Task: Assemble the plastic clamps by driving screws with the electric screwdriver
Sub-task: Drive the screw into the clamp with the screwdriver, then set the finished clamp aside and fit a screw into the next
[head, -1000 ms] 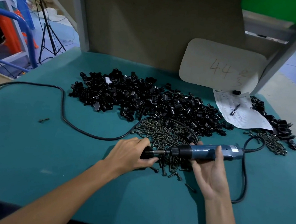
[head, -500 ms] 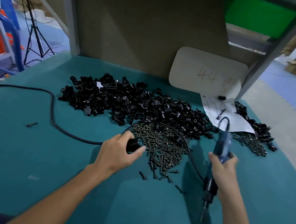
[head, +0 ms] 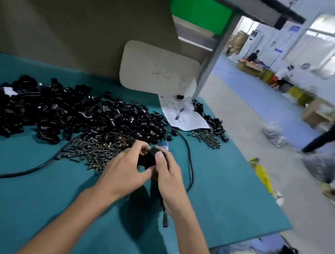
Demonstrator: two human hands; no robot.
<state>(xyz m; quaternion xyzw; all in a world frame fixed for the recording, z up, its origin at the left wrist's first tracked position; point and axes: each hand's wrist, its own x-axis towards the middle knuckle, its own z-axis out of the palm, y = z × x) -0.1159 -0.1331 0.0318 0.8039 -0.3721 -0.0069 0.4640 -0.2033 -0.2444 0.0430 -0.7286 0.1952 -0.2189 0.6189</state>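
Black clamp (head: 147, 159) is held over the teal table (head: 30, 205), just in front of the screw pile (head: 98, 146). Left hand (head: 124, 171) pinches it. Right hand (head: 170, 177) has its thumb on it and grips the electric screwdriver (head: 160, 201), bit toward the camera. Clamp heap (head: 61, 109) lies behind.

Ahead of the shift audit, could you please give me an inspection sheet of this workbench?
Surface: teal mat covers the bench.
Job's things: clamp pile at the back; screw pile before it; smaller screw heap at right.
Clutter: paper sheet with pen; white board leaning behind.
Grippers: left hand and right hand pinch one clamp; right also grips the electric screwdriver.
Cables: black cord crosses the mat, loops right of the hands.
Surroundings: blurred people, boxes beyond.
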